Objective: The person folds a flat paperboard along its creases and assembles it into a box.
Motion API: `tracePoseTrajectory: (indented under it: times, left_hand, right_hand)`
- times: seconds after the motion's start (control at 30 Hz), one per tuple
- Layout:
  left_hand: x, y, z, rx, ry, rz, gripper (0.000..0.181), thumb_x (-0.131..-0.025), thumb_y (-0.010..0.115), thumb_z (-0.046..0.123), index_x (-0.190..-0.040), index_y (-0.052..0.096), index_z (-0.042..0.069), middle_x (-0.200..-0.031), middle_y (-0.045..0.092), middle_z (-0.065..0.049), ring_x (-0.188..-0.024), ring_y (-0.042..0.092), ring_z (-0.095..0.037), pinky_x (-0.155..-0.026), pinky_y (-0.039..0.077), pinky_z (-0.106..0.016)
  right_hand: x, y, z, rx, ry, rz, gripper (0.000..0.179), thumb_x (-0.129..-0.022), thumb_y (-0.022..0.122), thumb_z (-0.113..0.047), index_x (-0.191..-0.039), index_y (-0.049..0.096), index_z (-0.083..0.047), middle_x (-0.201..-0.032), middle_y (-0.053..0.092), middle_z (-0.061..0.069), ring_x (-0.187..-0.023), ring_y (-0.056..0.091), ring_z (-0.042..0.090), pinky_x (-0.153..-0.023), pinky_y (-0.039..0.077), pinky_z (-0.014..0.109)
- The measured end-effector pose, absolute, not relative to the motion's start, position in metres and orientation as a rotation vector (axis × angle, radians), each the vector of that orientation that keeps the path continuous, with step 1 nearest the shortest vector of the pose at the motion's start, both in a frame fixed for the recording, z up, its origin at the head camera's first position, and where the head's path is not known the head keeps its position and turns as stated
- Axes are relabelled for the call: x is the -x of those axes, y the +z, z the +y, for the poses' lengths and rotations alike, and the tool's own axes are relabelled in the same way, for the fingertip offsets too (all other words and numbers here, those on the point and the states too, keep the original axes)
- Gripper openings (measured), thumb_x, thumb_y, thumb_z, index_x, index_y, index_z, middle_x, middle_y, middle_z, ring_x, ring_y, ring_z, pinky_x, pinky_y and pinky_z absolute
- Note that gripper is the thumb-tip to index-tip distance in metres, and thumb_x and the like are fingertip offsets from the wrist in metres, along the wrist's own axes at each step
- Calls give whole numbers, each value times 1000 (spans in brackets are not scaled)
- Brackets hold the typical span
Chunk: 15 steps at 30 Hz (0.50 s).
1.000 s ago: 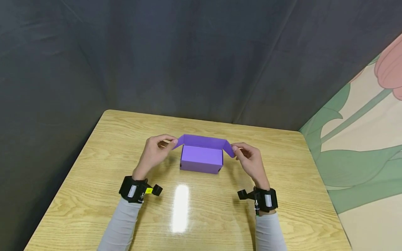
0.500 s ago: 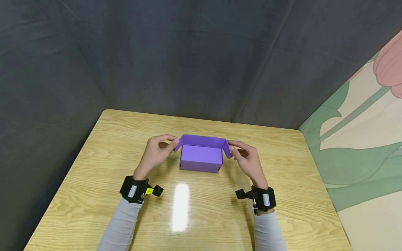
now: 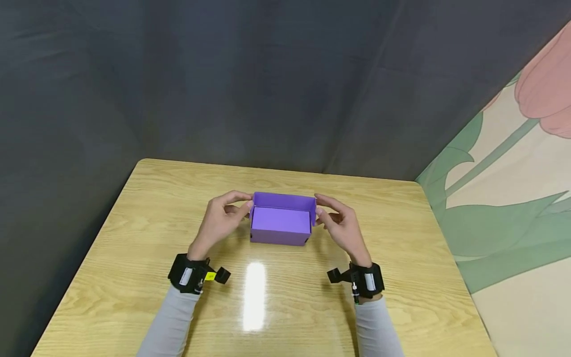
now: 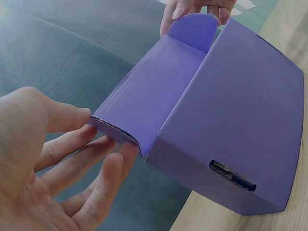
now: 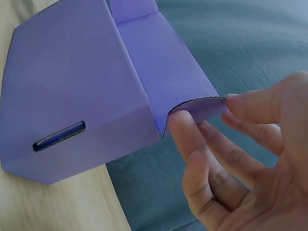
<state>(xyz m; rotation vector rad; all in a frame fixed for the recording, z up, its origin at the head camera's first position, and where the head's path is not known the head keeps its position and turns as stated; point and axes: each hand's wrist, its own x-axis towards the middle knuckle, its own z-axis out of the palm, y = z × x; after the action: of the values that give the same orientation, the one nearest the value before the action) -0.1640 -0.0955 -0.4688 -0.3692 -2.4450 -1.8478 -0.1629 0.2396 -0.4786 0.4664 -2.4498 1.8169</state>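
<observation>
A purple cardboard box (image 3: 280, 225) stands on the table, a narrow panel (image 3: 284, 200) raised along its far edge. Each end of that panel carries a small side tab, and both tabs fold toward the box. My left hand (image 3: 221, 215) touches the left tab (image 4: 115, 131): the thumb is at its cut edge and fingers lie against its outer face. At the other end my right hand (image 3: 341, 223) presses the right tab (image 5: 202, 107) from outside, thumb at its edge. Slots show low on the box's ends, such as the left slot (image 4: 232, 175).
The box rests on a wooden table (image 3: 147, 223). A dark curtain (image 3: 250, 89) hangs behind the far edge, and a floral cloth (image 3: 504, 198) is on the right. Both wrists wear black camera straps (image 3: 189, 272).
Both side tabs have swung inward from spread outward to nearly along the box's ends. My right hand has moved left with its tab. My left hand's fingers have straightened along the left tab.
</observation>
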Motion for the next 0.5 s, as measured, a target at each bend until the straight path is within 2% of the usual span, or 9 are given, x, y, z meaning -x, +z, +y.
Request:
tracePoseTrajectory:
  times: [0.1, 0.3, 0.5]
  left_hand:
    - [162, -469, -97, 362, -1850, -2450, 28, -104, 73, 23, -130, 75, 12, -134, 73, -14, -87, 77, -44, -66, 60, -26]
    - [161, -469, -97, 413, -1832, -2450, 38, -106, 70, 22, -143, 68, 17, -137, 71, -13, -84, 77, -44, -61, 59, -25]
    - [164, -468, -93, 479, -1784, -2475, 38, -105, 70, 19, -143, 68, 13, -138, 70, -14, -77, 77, -24, -60, 57, -24]
  right_hand:
    - [164, -478, 236, -483, 1815, -2449, 39, -107, 66, -11, -146, 66, -12, -137, 70, 20, -74, 75, 10, -63, 57, 31]
    - [164, -474, 231, -487, 1801, -2465, 39, -107, 67, -10, -145, 66, -7, -138, 70, 19, -73, 75, 8, -63, 58, 32]
    - [162, -472, 234, -477, 1820, -2460, 38, -106, 67, -9, -143, 66, -3, -138, 71, 20, -74, 76, 8, -63, 57, 24]
